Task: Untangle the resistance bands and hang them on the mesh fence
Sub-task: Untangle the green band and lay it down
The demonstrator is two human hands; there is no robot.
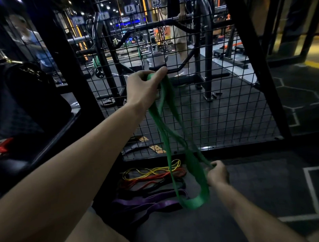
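Observation:
A wide green resistance band (173,138) hangs in loops in front of the black mesh fence (218,109). My left hand (144,85) grips its upper end, raised close to the mesh. Lower and to the right, my right hand (217,173) pinches one strand of the same band, whose bottom loop sags just above the floor. On the floor at the foot of the fence lies a tangle of other bands: yellow (153,171), red (153,179), black (157,187) and purple (149,202).
A thick black frame post (258,63) bounds the mesh panel on the right and another (62,61) on the left. A dark bag (27,93) sits at the left. Beyond the mesh stand gym racks and a person (179,35). My bare knee (95,235) is at the bottom.

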